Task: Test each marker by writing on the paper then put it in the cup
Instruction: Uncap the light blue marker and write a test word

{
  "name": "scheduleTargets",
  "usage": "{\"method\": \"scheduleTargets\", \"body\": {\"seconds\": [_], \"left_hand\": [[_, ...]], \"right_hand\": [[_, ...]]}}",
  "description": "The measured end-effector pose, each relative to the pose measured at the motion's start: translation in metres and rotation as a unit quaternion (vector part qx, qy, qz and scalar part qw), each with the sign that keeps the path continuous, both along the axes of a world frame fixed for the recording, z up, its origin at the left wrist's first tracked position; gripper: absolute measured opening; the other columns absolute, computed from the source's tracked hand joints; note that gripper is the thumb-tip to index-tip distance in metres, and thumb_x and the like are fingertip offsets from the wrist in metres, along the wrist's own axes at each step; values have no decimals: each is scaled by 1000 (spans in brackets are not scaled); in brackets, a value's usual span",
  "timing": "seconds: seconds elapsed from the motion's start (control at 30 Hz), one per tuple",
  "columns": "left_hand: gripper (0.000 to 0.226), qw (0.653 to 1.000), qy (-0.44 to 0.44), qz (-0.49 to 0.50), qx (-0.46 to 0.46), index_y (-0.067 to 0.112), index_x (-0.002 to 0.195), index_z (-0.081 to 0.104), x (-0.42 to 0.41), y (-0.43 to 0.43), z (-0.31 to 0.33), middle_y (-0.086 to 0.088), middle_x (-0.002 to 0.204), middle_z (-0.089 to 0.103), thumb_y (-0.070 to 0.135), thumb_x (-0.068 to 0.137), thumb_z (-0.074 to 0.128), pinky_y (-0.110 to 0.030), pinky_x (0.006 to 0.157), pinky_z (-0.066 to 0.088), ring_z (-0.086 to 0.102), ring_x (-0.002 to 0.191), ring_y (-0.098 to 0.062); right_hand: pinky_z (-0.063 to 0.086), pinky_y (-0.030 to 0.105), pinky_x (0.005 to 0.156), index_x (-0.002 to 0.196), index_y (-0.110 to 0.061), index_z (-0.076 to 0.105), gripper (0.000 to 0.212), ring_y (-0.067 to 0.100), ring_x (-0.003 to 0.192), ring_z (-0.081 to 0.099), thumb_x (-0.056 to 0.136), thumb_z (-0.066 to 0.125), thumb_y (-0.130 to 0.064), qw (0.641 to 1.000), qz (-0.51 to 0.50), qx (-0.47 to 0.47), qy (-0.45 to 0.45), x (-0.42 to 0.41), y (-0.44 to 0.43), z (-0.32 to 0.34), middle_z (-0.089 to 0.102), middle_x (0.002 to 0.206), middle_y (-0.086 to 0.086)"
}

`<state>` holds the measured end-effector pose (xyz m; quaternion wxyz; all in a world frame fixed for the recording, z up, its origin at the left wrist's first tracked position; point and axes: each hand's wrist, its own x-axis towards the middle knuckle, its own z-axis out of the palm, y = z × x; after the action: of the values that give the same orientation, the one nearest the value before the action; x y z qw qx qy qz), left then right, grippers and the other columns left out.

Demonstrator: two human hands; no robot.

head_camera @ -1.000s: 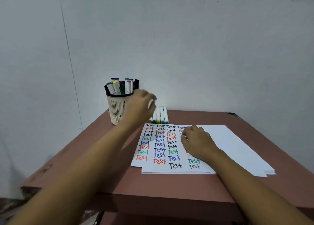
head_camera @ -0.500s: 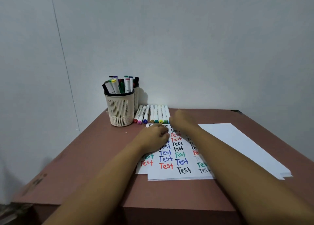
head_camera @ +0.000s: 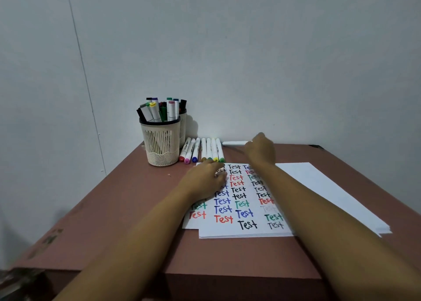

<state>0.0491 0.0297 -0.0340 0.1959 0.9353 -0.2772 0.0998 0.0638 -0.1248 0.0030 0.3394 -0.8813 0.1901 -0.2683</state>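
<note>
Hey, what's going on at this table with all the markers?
A person is testing markers. The left hand rests on the paper, which is covered in rows of coloured "Test" words. The right hand reaches to the back of the table and seems to grip a white marker. Seven more markers lie beside the cup, which already holds several.

Your left forearm is angling in from 7 o'clock, and your left hand (head_camera: pixel 205 182) is lying palm down, its fingers loosely bent toward 1 o'clock. Your right forearm is stretching from 5 o'clock toward 12, passing just beside it. Your right hand (head_camera: pixel 260 151) is gripping a white marker (head_camera: pixel 233 143) that is pointing to 9 o'clock.
</note>
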Motion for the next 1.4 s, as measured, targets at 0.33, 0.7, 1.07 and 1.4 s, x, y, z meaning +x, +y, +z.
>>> {"method": "scheduleTargets", "body": {"seconds": [0.33,0.7,1.07,1.4], "left_hand": [[48,987,-133,-43,-79,8,139,40,-16,-2,8,-14,142,38,15,94,52,-38,97,42,46,122,-28],[30,989,-116,-82,-46,7,117,50,-33,-10,15,-4,101,51,29,99,41,-33,80,41,47,89,-17],[28,988,-75,-86,-102,8,111,52,-40,-17,17,-7,92,60,31,98,42,-30,66,38,54,80,-20],[30,983,-85,-51,-152,19,109,56,-41,-15,18,18,64,47,43,91,51,-22,54,35,45,58,1]], "right_hand": [[46,19,47,77,-6,60,25,11,49,51,96,53,-21,938,93,320,-97,-81,-40,10,59,62,5],[36,21,42,67,-6,53,46,13,44,39,93,55,-44,857,94,496,-103,-99,-33,-3,47,51,4],[45,15,51,81,-8,64,12,4,55,55,92,60,-14,833,315,454,-42,-93,-24,-14,61,64,-1],[46,15,52,85,-4,62,11,5,58,55,92,57,-11,824,335,450,-78,-93,-25,-14,62,70,4]]}}
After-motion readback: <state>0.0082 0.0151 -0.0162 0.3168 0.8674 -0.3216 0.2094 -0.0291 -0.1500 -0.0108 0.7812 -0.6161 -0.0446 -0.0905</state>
